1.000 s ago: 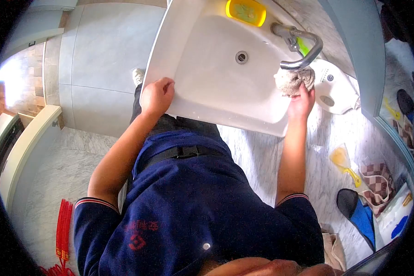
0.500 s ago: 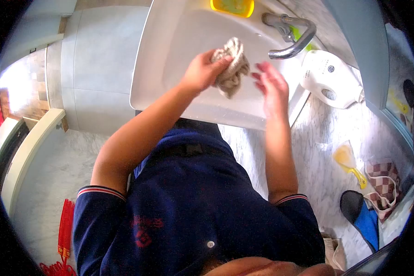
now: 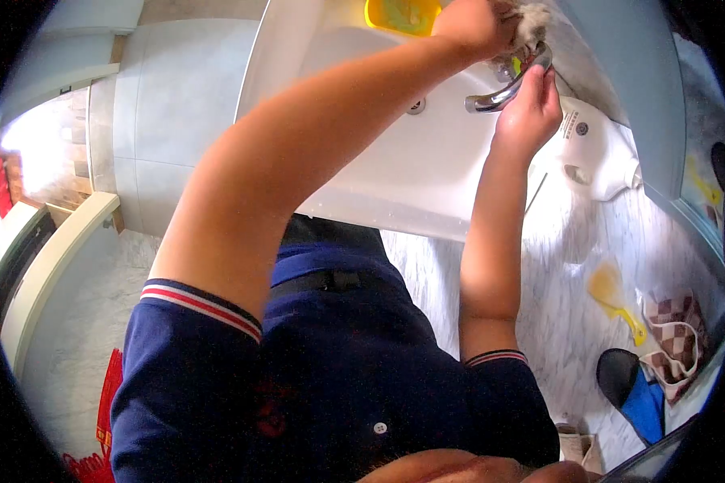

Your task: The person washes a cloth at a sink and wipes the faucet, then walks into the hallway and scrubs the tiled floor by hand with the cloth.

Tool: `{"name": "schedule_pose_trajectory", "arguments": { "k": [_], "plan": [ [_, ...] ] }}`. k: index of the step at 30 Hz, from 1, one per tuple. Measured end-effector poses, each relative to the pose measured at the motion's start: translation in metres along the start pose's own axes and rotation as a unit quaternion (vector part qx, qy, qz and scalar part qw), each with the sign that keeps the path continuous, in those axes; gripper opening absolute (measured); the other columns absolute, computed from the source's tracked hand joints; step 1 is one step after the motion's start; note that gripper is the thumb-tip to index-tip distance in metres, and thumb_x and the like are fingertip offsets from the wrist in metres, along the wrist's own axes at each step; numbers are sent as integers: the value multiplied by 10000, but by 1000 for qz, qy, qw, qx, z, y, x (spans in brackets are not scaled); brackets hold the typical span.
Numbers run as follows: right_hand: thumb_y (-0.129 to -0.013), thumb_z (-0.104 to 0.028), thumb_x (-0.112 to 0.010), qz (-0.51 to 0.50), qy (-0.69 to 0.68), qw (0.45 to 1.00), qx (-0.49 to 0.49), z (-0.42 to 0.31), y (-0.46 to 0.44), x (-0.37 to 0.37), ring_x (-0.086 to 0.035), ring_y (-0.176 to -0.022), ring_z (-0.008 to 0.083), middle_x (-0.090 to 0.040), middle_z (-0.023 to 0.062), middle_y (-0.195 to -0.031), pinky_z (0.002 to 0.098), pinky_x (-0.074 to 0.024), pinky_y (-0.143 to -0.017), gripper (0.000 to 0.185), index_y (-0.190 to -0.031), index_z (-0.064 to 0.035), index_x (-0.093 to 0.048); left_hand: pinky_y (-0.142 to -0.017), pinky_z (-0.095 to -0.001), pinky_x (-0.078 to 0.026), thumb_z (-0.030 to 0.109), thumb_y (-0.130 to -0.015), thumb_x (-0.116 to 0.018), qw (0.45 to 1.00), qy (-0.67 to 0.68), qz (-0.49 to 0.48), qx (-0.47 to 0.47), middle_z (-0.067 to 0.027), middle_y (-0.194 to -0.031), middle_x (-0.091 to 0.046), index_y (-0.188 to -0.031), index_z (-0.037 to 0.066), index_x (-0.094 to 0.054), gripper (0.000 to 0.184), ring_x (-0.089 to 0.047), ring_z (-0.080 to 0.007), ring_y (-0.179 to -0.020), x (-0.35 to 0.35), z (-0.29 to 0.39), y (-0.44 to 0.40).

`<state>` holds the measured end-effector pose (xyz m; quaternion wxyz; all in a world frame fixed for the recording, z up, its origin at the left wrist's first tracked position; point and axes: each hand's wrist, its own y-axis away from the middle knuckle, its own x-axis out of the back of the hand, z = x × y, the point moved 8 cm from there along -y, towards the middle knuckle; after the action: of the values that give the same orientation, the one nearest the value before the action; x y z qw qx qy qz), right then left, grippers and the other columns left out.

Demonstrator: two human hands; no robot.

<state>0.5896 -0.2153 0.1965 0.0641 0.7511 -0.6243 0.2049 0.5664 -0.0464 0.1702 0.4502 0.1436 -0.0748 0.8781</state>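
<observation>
My left hand (image 3: 477,30) reaches across the white sink (image 3: 362,181) to the tap's base, closed on a crumpled pale cloth (image 3: 532,24). The cloth lies against the upper part of the chrome tap (image 3: 491,103). Fingers of my right hand (image 3: 528,113) are wrapped round the curved spout, partly covering it. Left of my left hand is a yellow dish (image 3: 401,14) with something greenish in it. My left forearm partly covers the drain (image 3: 416,106).
A white jug (image 3: 600,157) lies right of the sink. On the marble surface at the right are a yellow-handled scoop (image 3: 616,302), a blue and black item (image 3: 632,394) and a checkered bag (image 3: 675,342). Red tassels (image 3: 109,394) hang at lower left.
The cloth passed from my right hand to my left, and my left hand carried it up and right to the tap. My right hand rose and closed round the spout.
</observation>
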Motion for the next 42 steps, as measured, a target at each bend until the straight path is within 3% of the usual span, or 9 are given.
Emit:
{"name": "schedule_pose_trajectory", "arguments": {
  "k": [7,14,18,27,30,32,36,38,42],
  "plan": [
    [-988,-240,-542,-7,-23,1000,16,-4,2,-5,-662,-969,201,-707,147,-1064,301,-489,-870,357,-1180,50,-624,-803,-488,-533,293,-887,-546,986,-122,17,111,-255,-937,-684,-890,12,-723,332,-685,-396,-891,-20,-47,-20],
    [-982,-264,-549,22,66,998,-2,-12,6,-3,-664,-1012,270,-679,221,-1131,334,-487,-905,430,-1267,58,-578,-741,-442,-529,269,-870,-558,956,-223,-75,-175,-249,-882,-697,-906,-30,-705,335,-686,-365,-812,-54,-22,-25],
    [-1000,-227,-527,-18,0,999,30,5,-1,3,-620,-1092,267,-605,229,-1268,347,-461,-955,430,-1350,21,-520,-734,-342,-527,188,-876,-624,936,328,-61,115,-222,-959,-711,-1063,-62,-668,315,-687,-240,-823,35,10,40],
    [-1003,-223,-518,-40,-71,997,-5,-13,29,31,-502,-1268,258,-524,182,-1367,382,-370,-1063,484,-1421,4,-424,-768,-301,-532,172,-896,-626,944,322,56,44,-171,-992,-710,-1212,-78,-607,404,-669,-178,-882,79,17,65],
    [-1005,-383,-504,-7,-117,993,1,-17,25,38,-489,-1280,268,-493,173,-1402,428,-360,-1074,565,-1411,4,-434,-625,-280,-533,194,-908,-611,959,246,58,-131,-99,-785,-686,-1052,-79,-643,310,-641,-157,-664,64,64,49],
    [-976,-579,-444,-33,-221,974,41,-34,20,37,-463,-1310,274,-485,149,-1412,460,-354,-1090,725,-1413,-1,-409,-849,-311,-529,220,-850,-694,958,252,-118,-65,-103,-983,-712,-1091,-13,-672,336,-659,-155,-920,28,84,51],
    [-1027,-403,-401,-17,-269,963,-2,-33,19,34,-443,-1311,288,-448,155,-1437,440,-333,-1103,562,-1441,-25,-373,-859,-416,-521,191,-758,-658,962,88,-191,-173,-237,-1000,-685,-1196,-21,-602,490,-671,-384,-924,0,122,82],
    [-1006,-253,-429,-48,36,992,113,-30,9,46,-507,-1247,295,-494,157,-1391,440,-406,-1052,432,-1357,-3,-459,-900,-442,-502,218,-789,-643,979,11,-123,-165,-237,-1100,-654,-1241,2,-574,505,-614,-412,-1040,11,124,94],
    [-926,-148,-609,26,-297,954,37,-14,15,66,-606,-1130,267,-582,182,-1284,398,-499,-970,437,-1301,51,-509,-853,-444,-515,245,-831,-637,984,-117,73,-116,-181,-1086,-663,-1135,19,-639,378,-626,-360,-1016,39,81,110]
  ]
}}
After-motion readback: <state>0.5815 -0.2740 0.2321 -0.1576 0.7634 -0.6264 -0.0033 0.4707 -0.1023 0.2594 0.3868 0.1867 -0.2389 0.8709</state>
